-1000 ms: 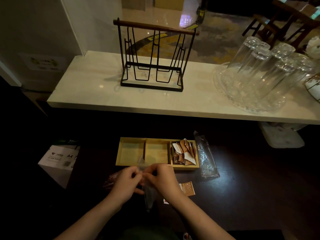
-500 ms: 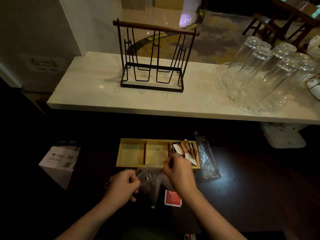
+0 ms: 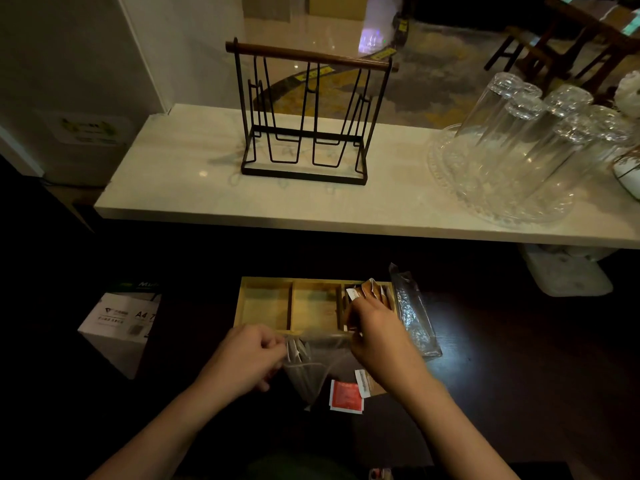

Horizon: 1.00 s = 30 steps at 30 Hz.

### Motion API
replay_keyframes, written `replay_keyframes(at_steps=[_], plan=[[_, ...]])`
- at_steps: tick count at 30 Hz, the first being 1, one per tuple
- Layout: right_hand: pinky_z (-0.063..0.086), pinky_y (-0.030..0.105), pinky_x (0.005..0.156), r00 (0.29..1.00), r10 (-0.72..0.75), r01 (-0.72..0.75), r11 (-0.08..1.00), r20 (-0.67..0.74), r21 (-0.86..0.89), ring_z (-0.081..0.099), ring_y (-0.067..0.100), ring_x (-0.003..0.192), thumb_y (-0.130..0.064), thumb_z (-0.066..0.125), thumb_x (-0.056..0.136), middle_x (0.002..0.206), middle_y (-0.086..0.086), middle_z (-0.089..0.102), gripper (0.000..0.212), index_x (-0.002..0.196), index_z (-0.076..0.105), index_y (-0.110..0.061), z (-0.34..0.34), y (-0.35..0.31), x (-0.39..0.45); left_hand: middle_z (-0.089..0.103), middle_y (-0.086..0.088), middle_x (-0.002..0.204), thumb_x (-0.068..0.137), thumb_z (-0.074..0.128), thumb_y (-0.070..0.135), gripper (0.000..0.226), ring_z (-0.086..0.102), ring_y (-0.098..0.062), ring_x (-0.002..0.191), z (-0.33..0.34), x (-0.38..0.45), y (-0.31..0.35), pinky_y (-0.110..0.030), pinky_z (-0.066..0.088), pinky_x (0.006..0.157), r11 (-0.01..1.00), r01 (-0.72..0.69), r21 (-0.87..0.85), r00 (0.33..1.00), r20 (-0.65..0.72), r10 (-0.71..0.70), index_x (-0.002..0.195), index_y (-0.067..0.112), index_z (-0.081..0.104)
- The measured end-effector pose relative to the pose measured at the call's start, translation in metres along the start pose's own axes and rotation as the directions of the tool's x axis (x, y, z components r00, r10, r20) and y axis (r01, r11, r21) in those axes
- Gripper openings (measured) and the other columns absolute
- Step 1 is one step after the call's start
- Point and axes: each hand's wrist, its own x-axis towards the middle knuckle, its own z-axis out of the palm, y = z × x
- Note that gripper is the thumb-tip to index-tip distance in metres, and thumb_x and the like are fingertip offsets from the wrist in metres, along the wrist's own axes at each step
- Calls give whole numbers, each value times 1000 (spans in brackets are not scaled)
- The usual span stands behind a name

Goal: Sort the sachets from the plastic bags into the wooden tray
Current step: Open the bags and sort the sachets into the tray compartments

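Ahead of me a pale marble counter carries a black wire rack with a wooden top bar; to its right, upturned glasses crowd a clear tray. Down at my left sits a white A4 paper box.

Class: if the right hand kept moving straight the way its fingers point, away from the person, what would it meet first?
Probably the brown sachets in the wooden tray's right compartment; the right hand is already at them, though depth is unclear.

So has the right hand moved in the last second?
Yes. The right hand has shifted right and away from the left hand, now reaching the wooden tray at its right compartment.
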Motion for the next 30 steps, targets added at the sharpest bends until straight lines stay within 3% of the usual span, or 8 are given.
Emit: replay_keyframes(at_steps=[3,7,11,16,18,22,26,30], plan=[[42,18,74,973,-233,232,969,2,88,50,6,87,-19,62,83,100,-10,47,25,105,51,-23,-1,-32,-10,69,-1,71,86,58,16,32,67,-21,52,3,1,12,-26,50,42,997,-24,-67,999,-34,22,56,5,57],[46,27,79,951,-298,299,954,79,-1,58,15,103,-36,62,85,121,-4,53,52,129,37,-27,16,-51,-15,56,3,51,80,60,17,35,58,-9,46,-4,-2,23,-20,42,44,991,-135,-22,987,-96,133,47,14,52],[50,34,74,950,-309,309,951,-52,-6,64,23,93,-27,62,88,106,1,65,30,115,50,-22,19,-53,-4,51,0,54,75,53,40,37,52,-11,55,-15,-7,22,-28,38,56,980,-196,-22,980,-31,196,52,11,52],[46,22,60,943,-303,325,925,-136,197,58,7,69,-32,64,88,80,-3,67,14,86,63,-18,-4,-68,15,64,-8,90,94,45,17,22,57,-24,85,-28,7,-2,-33,48,62,821,-49,-569,983,-175,-63,74,12,52],[50,21,60,942,-299,335,871,-153,360,61,4,67,-28,68,86,76,-5,67,10,83,64,-19,-18,-77,22,61,-14,110,97,41,24,16,60,-27,90,-23,14,-24,-35,49,65,783,118,-611,980,-56,-191,93,14,54],[55,33,61,933,-294,361,772,-209,524,65,11,62,-22,70,84,67,-10,61,14,78,58,-25,-42,-93,40,67,-17,100,94,42,35,37,67,-28,80,-12,16,-42,-38,55,62,435,377,-818,925,309,-220,114,7,57],[54,29,63,936,-255,343,820,-245,458,63,9,69,-26,67,86,71,-7,64,11,79,59,-23,-56,-85,62,71,-3,77,97,39,16,25,68,-14,63,-23,19,-35,-26,56,47,460,139,-877,979,51,-199,85,14,61],[55,25,72,975,-205,223,887,-88,403,64,12,80,-26,60,90,83,-3,65,5,88,58,-22,-59,-64,83,57,-4,62,97,41,15,28,56,-9,49,-46,22,-35,-20,47,38,640,-12,-768,966,-174,-191,72,14,52]])
